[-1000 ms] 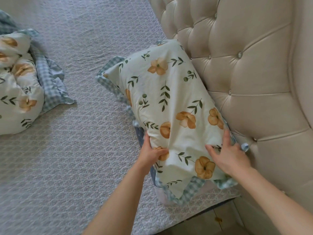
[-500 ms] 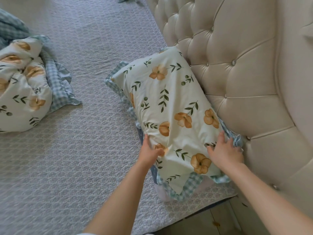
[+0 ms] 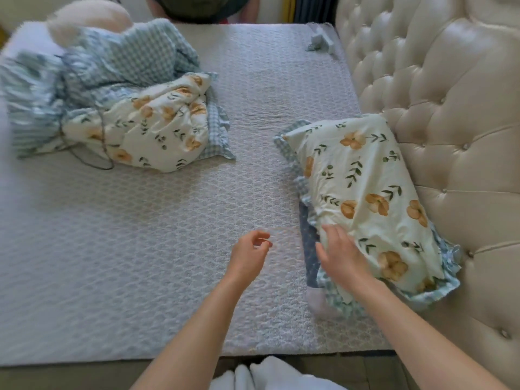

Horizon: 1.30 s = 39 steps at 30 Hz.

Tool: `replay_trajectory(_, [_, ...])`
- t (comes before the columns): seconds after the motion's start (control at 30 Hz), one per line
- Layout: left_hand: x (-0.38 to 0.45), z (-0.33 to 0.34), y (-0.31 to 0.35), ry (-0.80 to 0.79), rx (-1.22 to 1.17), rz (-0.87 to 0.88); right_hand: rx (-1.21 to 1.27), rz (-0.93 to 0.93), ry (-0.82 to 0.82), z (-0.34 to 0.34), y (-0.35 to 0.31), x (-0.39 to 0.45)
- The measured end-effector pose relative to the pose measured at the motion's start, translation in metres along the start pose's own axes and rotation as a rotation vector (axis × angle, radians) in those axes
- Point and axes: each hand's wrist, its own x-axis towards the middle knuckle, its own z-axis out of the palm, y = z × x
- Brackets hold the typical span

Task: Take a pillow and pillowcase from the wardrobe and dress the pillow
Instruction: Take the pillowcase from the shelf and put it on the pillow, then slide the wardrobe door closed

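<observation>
- Over the near edge of the bed, I see my right hand (image 3: 339, 256) spread flat, fingers loosely apart, its palm lying on the near left side of the cream pillow with orange flowers and green sprigs (image 3: 365, 192); it grips nothing.
- My left hand (image 3: 247, 258) hangs just above the pale grey quilted bedspread (image 3: 140, 249), empty, fingers half curled with thumb and forefinger close together, apart from the pillow.
- That pillow sits inside its floral pillowcase with a blue gingham frill (image 3: 292, 164), leaning against the beige tufted headboard (image 3: 450, 108) at the right.
- Under the pillow's near edge, a dark blue patterned cloth (image 3: 308, 249) shows; I cannot tell what it belongs to.
- Well apart, at far left, lies a rumpled heap of matching floral and gingham bedding (image 3: 126, 108), its left part blurred.
- Beyond the bed's far edge sits a dark shape, cut off.
</observation>
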Motion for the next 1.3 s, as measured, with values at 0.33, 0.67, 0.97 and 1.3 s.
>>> replay_trajectory(0.33, [-0.162,-0.189,-0.14,0.468,-0.076,-0.061,0.104,-0.498,-0.064,0.088,-0.223,-0.093])
replay_trajectory(0.67, [-0.35,-0.284,-0.299,0.928,-0.214,-0.333,0.03,-0.878,-0.378,0.203,-0.4,-0.23])
replay_trajectory(0.97, [-0.458,-0.302,-0.343,1.329,-0.29,-0.528,-0.042,-1.269,-0.658,0.26,-0.504,-0.326])
replay_trajectory(1.3, [-0.541,-0.292,-0.321,1.706,-0.179,-0.799,-0.082,-1.644,-1.041,0.285,-0.572,-0.433])
